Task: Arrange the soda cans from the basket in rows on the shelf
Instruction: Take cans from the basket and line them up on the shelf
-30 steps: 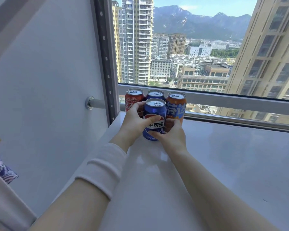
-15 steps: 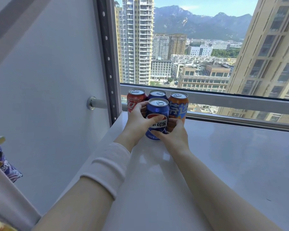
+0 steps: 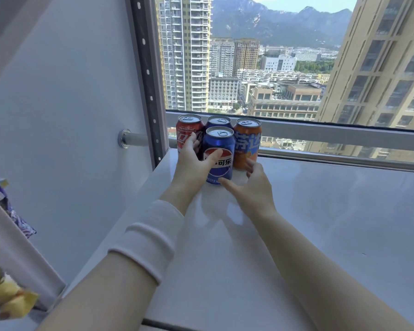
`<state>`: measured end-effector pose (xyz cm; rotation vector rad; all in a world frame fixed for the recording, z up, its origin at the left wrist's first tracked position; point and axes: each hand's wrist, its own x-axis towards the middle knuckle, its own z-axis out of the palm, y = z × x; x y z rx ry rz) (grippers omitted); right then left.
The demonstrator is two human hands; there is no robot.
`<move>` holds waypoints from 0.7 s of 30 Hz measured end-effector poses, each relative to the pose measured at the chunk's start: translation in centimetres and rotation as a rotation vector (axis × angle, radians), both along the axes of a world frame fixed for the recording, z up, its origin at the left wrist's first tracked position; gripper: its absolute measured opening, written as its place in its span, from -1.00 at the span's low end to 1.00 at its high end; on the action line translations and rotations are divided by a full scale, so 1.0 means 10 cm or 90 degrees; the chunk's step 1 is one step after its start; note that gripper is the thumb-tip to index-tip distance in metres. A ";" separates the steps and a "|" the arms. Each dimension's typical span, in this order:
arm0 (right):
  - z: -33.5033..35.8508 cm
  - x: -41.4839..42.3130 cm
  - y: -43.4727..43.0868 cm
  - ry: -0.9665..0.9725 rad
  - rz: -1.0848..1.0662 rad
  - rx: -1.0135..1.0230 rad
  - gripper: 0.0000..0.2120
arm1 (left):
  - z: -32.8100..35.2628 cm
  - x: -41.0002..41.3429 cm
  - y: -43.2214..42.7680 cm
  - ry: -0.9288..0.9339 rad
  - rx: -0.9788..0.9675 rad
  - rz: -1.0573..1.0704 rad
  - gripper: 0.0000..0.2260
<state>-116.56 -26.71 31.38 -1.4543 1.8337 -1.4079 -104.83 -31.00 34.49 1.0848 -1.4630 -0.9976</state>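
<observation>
Pepsi can (image 3: 221, 149), upright at far left of shelf (image 3: 320, 211), just in front of back row (image 3: 219, 121), is gripped from its left by left hand (image 3: 193, 163); right hand (image 3: 253, 187) is spread at its right, thumb at base.

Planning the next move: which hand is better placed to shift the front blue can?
Left. The left hand grips the front blue can, thumb across its label. The right hand lies open by the can's base, fingers near the orange can.
</observation>
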 end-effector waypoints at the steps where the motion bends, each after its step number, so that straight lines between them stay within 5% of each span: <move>1: 0.03 -0.03 0.11 0.057 -0.012 -0.004 -0.29 | 0.01 0.03 0.08 -0.015 -0.017 0.026 -0.39; 10: -0.01 -0.22 1.39 0.509 -0.067 0.006 -0.37 | -0.26 0.09 1.24 -0.339 -0.240 0.102 -0.54; 15: -0.23 -0.21 2.08 0.572 -0.072 -0.051 -0.41 | -0.50 0.11 2.00 -0.448 -0.332 0.087 -0.59; 21: -0.63 -0.17 3.02 0.566 -0.062 -0.138 -0.46 | -0.92 0.16 2.90 -0.408 -0.386 0.068 -0.65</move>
